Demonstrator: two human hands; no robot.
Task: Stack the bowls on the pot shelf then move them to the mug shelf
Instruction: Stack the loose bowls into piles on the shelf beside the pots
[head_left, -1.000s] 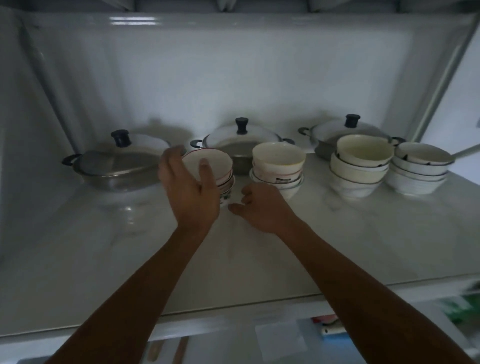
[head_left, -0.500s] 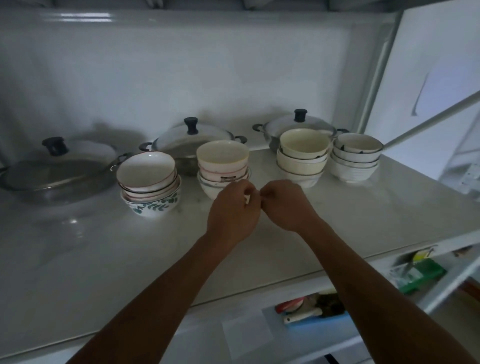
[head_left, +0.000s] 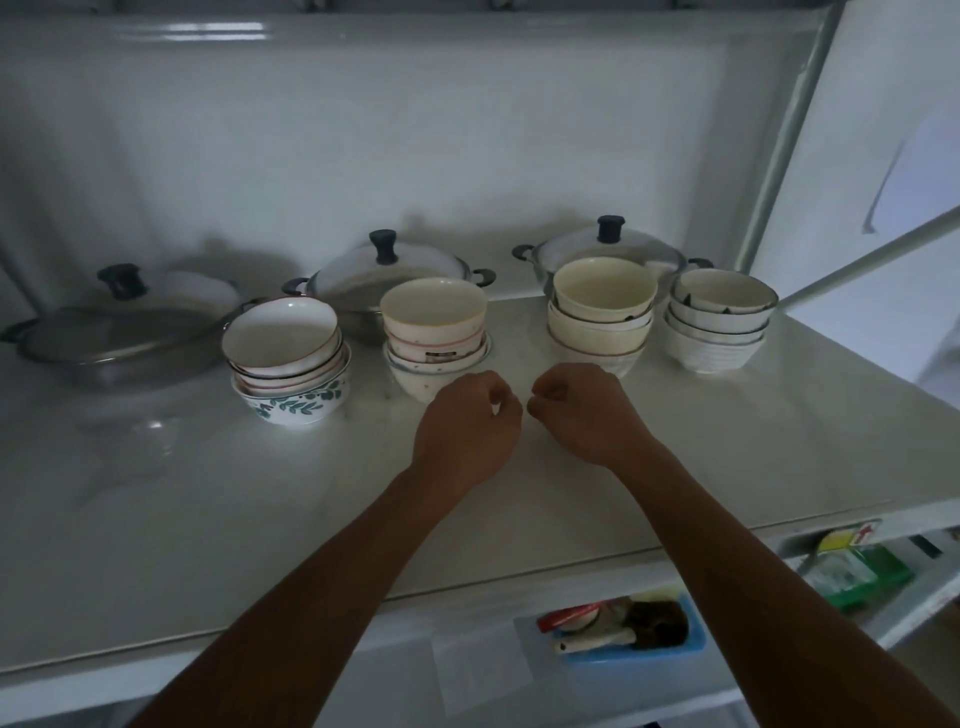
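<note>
While both grips are clenched on nothing, left hand and right hand hover just before four bowl stacks on the pot shelf. Risk: leftmost stack sits tilted; lifting it could spill bowls.

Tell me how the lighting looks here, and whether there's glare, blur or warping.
Head view: dim, bluish light; a glare streak on the upper shelf edge and sheen on the pot shelf; the pots throw soft shadows on the back wall; wide-angle bending slants the right post; the bowls look sharp.
</note>
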